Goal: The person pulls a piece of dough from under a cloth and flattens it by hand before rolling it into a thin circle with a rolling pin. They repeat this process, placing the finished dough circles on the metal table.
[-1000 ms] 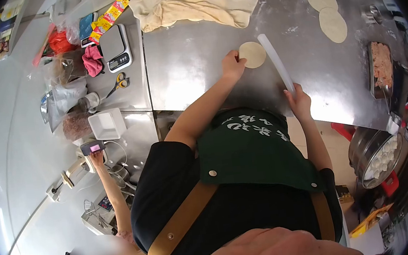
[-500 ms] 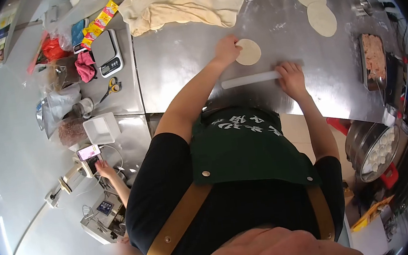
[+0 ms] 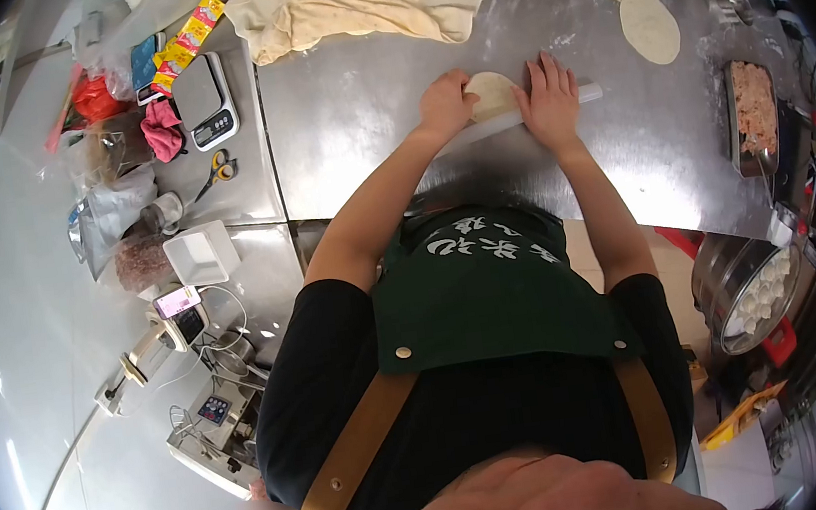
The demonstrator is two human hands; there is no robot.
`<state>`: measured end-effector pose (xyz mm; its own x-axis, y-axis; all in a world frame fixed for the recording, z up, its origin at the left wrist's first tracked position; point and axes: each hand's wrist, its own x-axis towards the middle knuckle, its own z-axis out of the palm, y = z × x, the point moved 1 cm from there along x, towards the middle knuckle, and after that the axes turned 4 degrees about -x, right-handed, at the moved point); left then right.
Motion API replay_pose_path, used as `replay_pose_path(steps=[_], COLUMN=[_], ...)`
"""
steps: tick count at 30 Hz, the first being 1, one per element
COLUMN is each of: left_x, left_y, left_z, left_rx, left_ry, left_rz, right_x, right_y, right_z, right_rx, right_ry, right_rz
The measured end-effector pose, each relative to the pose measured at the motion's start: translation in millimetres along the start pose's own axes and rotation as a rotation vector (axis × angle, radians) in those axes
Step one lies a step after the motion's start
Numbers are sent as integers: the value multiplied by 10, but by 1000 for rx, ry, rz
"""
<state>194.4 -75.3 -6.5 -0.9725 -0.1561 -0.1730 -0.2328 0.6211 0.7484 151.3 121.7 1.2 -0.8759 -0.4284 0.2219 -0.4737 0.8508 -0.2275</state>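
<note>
While the left forearm reaches up from the near left, the left hand [image 3: 446, 104] curls at its end, back upward, thumb and fingers narrowed on the left edge of a small dough round [image 3: 492, 94]. The right forearm rises from the near right, leaning slightly left towards the wrist. The right hand [image 3: 551, 110] is palm down on the rolling pin [image 3: 499, 124], its fingers nearly straight, a little apart and pointing to the far side.

The pin lies just on the near side of the left hand, over the near part of the round. Its long axis runs mostly left to right on a slant: the left end is nearer the person's body, the right end farther away, poking out past the right hand. It is a smooth, straight, whitish cylinder with a soft sheen.

The round is pale, matte and thin, its far edge curved. Beneath it the metal table [image 3: 354, 135] is grey and glossy, with bright reflections and floury smears. On the far left lies a cream cloth [image 3: 359, 4], rumpled into soft folds. To the far right, two larger flat dough discs [image 3: 636, 2] overlap slightly; nearer, at the right, a rectangular metal tray [image 3: 737, 142] holds coarse, pinkish filling [image 3: 753, 105].
</note>
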Motion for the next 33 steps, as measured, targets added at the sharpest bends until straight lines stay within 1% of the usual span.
replay_pose_path(steps=[1,3,6,7,9,10,12,15,17,18,19,21,22,24,27,30,31,33], left_x=[-15,-31,-16,-12,16,29,108,233,308,314,319,328,331,250,126,-49,-73,-120], left_y=[-13,-23,-20,-16,-8,32,98,144,217,252,234,194,224,272,315,421,367,182], left_z=[12,16,16,31,68,63,52,8,-45,-57,-32,8,-9,-32,-71,-206,-215,-228], left_rx=[-15,-46,-84,-130,-217,-284,-419,-294,-134,-51,3,107,137,197,147,41,12,-43], left_ry=[13,40,10,20,40,18,-23,-147,-262,-325,-313,-282,-274,-262,-195,-203,-134,10], left_rz=[11,34,-32,-20,5,-29,-89,-81,-51,-35,34,173,172,161,184,155,143,116], right_x=[-7,-35,-70,-95,27,53,42,-26,-30,94,160,-18,-85,-338,-586,-699,-730,-697], right_y=[-20,-24,-29,-35,-49,-79,-120,-114,-116,-159,-177,-162,-133,-52,-6,93,114,130], right_z=[51,90,93,84,70,64,107,98,129,121,116,143,148,68,-225,-322,-333,-334], right_rx=[-32,-64,-93,-99,-138,-159,-160,-178,-185,-187,-190,-95,-50,12,60,98,114,150], right_ry=[14,-15,-4,2,-57,-90,-71,-77,-88,-84,-77,-13,28,-25,-127,-211,-237,-270], right_rz=[55,80,95,96,111,124,155,186,198,206,212,207,198,117,-49,-191,-234,-234])
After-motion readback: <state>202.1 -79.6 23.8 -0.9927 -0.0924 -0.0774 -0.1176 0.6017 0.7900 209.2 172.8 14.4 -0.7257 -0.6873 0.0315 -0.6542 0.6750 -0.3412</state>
